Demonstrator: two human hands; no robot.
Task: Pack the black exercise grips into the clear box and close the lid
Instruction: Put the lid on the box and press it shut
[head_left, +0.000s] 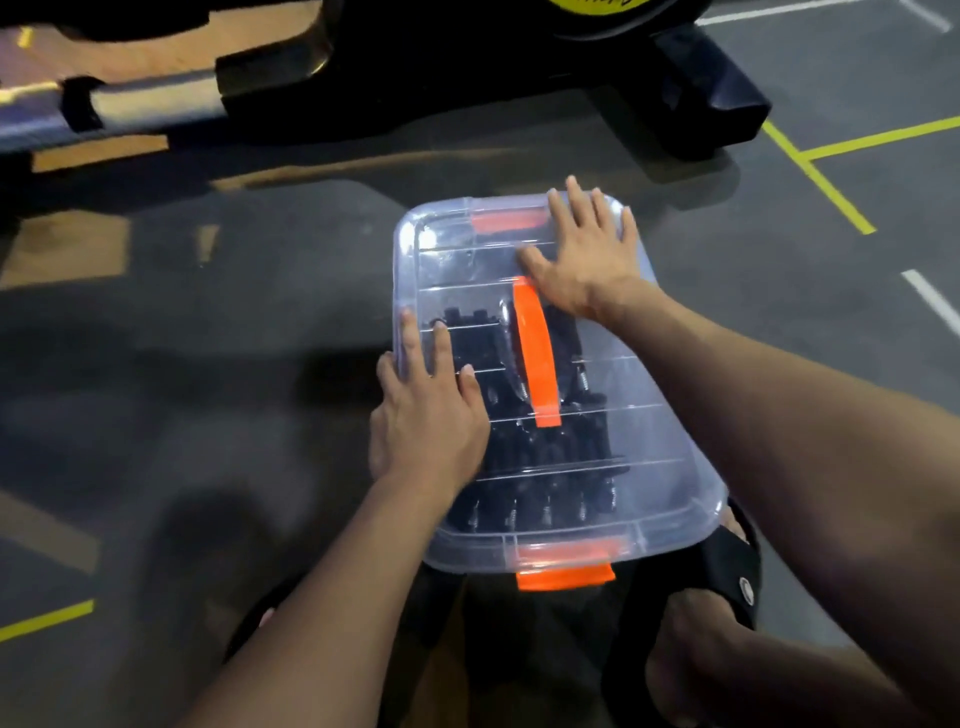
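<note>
On a grey gym floor (156, 322) marked with yellow lines, a person crouches over a clear box (691, 499) with its lid (644, 374) already laid on top — both hands flat upon it. The left hand (426, 415) rests with straight fingers at the lid's left edge, fingertips pointing to the far side; the right hand (587, 254) is spread, palm down, over the far right corner, its thumb close to the far end of the orange handle (535, 353). Neither hand grasps anything: the fingers are extended and pressing or steadying, not curled.

Black grips (540, 462) lie inside, heaped in the near and middle part of the box and seen through the lid, so the packing itself appears done. No grip shows on the floor round the box.

What seems left is the fastening. An orange latch (563, 577) at the near end juts out below the lid's rim and looks not yet snapped up; a second latch (509, 221) at the far end is partly hidden by the right hand, and whether it is locked cannot be told. Whether the lid is seated all round is also unclear. Dark machine feet (711, 104) stand beyond.
</note>
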